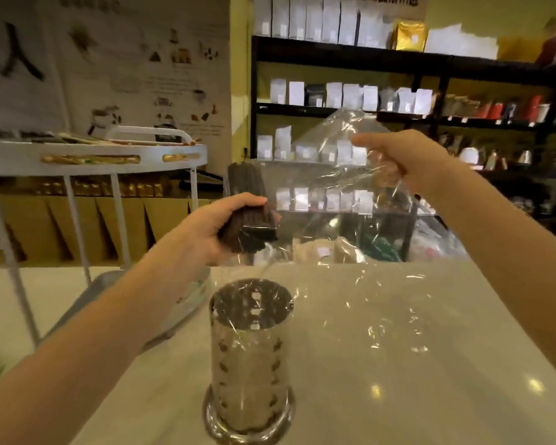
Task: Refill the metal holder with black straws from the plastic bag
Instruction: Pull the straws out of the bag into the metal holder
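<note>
A perforated metal holder (249,361) stands upright on the pale counter (398,380), near its front edge. Dark straw ends show inside its top. Above it, my left hand (219,226) grips a bundle of black straws (247,203), held roughly upright. My right hand (408,159) is higher and to the right, pinching a clear plastic bag (334,194). The bag hangs loose between both hands, and its lower part drapes over the holder's rim. Whether the bundle's lower end is still inside the bag I cannot tell.
A white metal rack (93,155) with a tray top stands at the left, its legs on the counter. A flat grey tray (87,303) lies under it. Beyond the counter are cardboard boxes and dark shelves (398,62) with white pouches and tins.
</note>
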The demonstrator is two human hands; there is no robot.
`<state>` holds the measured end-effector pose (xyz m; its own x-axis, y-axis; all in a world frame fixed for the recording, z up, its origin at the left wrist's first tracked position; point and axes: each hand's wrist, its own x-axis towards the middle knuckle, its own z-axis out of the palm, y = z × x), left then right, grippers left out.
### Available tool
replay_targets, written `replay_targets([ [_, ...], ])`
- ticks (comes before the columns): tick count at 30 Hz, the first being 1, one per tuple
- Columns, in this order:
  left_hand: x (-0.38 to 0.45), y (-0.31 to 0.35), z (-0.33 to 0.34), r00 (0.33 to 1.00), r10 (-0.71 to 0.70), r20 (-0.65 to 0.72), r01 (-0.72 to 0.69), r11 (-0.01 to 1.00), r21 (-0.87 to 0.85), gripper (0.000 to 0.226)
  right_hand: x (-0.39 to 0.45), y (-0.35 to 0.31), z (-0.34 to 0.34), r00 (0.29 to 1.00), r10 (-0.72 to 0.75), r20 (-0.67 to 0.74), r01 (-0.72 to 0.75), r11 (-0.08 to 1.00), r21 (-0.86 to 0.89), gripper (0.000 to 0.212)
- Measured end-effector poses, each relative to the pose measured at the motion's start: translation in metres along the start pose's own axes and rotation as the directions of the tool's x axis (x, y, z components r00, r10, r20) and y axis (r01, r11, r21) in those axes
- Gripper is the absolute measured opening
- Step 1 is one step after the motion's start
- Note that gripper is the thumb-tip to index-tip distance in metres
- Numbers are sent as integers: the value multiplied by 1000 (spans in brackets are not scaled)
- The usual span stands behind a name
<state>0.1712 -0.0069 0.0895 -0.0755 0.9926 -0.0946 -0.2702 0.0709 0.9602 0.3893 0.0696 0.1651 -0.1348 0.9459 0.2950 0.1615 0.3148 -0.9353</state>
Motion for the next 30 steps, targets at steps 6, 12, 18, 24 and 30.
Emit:
replay_targets([
  [6,39,14,-8,994,68,-80,-58,991,118,15,32,10,9,998,-40,47,31,983,178,14],
  [12,64,38,-3,989,136,-66,-121,975,187,12,47,6,9,990,-133,51,110,942,316,15],
  [18,78,47,-4,980,170,-105,-137,956,261,13,60,6,23,993,-120,17,104,919,381,15],
  [24,79,48,-11,945,284,-161,-239,938,249,45,55,8,32,985,-170,-22,162,885,437,25],
  [30,71,41,-10,920,350,-174,-297,916,272,49,37,15,35,976,-213,-43,211,878,431,23],
])
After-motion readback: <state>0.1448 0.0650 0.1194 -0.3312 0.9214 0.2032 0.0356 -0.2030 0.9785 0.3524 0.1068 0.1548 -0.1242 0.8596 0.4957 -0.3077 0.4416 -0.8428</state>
